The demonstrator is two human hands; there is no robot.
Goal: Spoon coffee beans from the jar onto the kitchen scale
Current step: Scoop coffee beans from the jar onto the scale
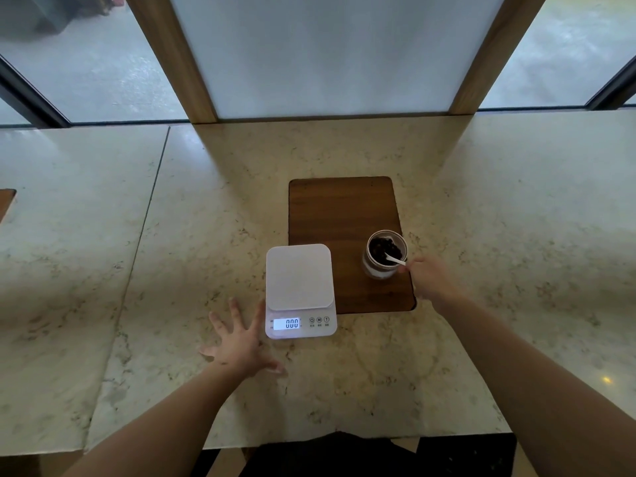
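A white kitchen scale (298,277) stands in the middle of the table; its platform is bare and its lit display reads 0.00. To its right a glass jar (384,254) with dark coffee beans stands on a wooden board (344,208). A small white spoon (395,259) sticks into the beans. My right hand (430,277) pinches the spoon's handle at the jar's right rim. My left hand (241,342) lies flat on the table with its fingers spread, touching the scale's left front corner.
The marble table (172,270) runs wide on both sides, with a seam on the left. A wood-framed frosted panel (330,56) stands behind the board. The table's front edge is close to my body.
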